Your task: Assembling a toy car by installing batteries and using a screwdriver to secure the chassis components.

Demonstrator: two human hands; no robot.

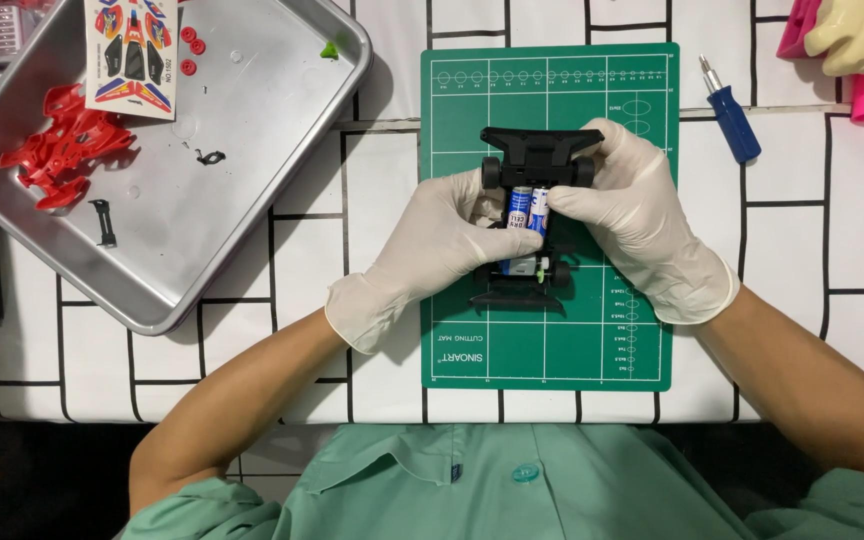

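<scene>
At the middle of the green cutting mat (472,340), both gloved hands grasp the black toy car chassis (537,150), left hand (432,245) at nine o'clock and right hand (632,215) at three, so seat the batteries (527,210) flat by pressing evenly.
</scene>
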